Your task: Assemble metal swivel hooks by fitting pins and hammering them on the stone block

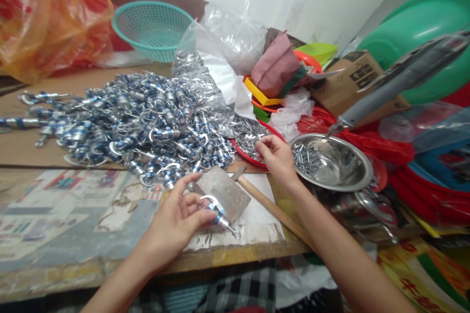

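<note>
My left hand point(187, 210) pinches a small blue-and-silver metal fitting point(219, 217) that has a curved hook at one end and a ring at the other. Beneath it lies a flat square metal plate point(223, 190) on the table. My right hand point(275, 154) is over the edge of a red tray point(253, 159) of small silver metal parts point(247, 134); its fingers are pinched together, and what they hold, if anything, is too small to make out. A hammer with a wooden handle point(271, 208) lies under my right forearm.
A large heap of similar blue-and-silver fittings point(147, 117) covers the table's left and middle. On the right stands a steel bowl point(338, 161) with metal pins point(306, 159), below a grey electric screwdriver-like tool point(396, 83). A turquoise basket point(152, 29) and plastic bags point(235, 34) sit behind.
</note>
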`<action>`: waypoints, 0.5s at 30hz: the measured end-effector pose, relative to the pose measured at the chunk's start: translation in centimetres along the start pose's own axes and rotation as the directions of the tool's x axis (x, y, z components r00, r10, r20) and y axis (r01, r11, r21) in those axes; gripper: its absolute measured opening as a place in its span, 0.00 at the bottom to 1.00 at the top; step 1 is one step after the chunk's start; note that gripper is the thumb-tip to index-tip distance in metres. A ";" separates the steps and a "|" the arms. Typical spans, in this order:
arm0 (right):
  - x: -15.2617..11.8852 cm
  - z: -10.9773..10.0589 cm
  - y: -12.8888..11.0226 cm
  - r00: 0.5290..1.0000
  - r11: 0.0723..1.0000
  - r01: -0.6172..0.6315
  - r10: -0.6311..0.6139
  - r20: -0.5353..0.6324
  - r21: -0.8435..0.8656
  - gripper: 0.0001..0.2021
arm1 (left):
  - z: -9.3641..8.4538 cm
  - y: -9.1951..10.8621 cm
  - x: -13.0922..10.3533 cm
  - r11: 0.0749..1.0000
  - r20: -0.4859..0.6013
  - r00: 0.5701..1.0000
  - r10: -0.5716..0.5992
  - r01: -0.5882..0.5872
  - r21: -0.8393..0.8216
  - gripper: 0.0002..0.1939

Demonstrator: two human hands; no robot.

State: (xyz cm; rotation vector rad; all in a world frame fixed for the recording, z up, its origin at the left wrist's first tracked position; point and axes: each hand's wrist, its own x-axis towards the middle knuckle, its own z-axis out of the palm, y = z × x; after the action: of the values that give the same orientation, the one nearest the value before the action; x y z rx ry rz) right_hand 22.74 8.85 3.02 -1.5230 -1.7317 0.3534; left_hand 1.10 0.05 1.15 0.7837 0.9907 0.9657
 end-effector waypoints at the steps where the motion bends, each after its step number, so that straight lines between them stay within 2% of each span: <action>1: -1.1 0.2 -1.1 0.996 0.995 -0.036 0.027 0.087 0.095 0.09 | 0.0 0.1 0.0 1.000 0.001 1.000 0.000 0.000 0.001 0.36; 3: -3.5 0.5 -3.1 0.937 0.925 -0.198 0.080 0.341 0.325 0.09 | 0.0 0.1 0.0 1.000 0.020 1.000 0.002 -0.002 0.000 0.36; 5: -5.3 0.6 -4.6 0.878 0.878 -0.270 0.055 0.476 0.396 0.07 | 0.0 0.1 0.0 1.000 0.046 0.999 0.003 -0.003 0.001 0.36; 7: -6.2 0.5 -5.3 0.889 0.932 -0.143 -0.027 0.457 0.334 0.04 | -0.1 0.1 0.1 1.000 0.053 0.999 0.011 -0.011 0.008 0.36; 9: -6.4 0.0 -5.5 0.895 0.973 0.078 -0.163 0.416 0.216 0.04 | -0.1 0.1 0.2 1.000 0.053 0.998 0.019 -0.020 0.016 0.36; 10: -6.3 -0.2 -5.5 0.875 0.971 0.183 -0.233 0.425 0.154 0.06 | -0.2 0.0 0.2 1.000 0.053 0.998 0.020 -0.021 0.019 0.36; 12: -6.0 -0.8 -5.6 0.804 0.931 0.361 -0.338 0.489 0.051 0.09 | -0.2 0.0 0.3 0.999 0.054 0.998 0.019 -0.020 0.025 0.36; 15: -5.8 -1.2 -5.8 0.682 0.865 0.502 -0.402 0.611 0.009 0.14 | -0.3 -0.1 0.4 0.999 0.048 0.998 0.028 -0.030 0.044 0.37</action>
State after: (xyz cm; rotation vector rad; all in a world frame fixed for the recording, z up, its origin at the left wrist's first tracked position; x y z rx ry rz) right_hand 19.24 1.75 5.49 -1.0659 -2.6285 0.4734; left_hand 0.92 0.43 0.83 0.8571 0.9644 0.9485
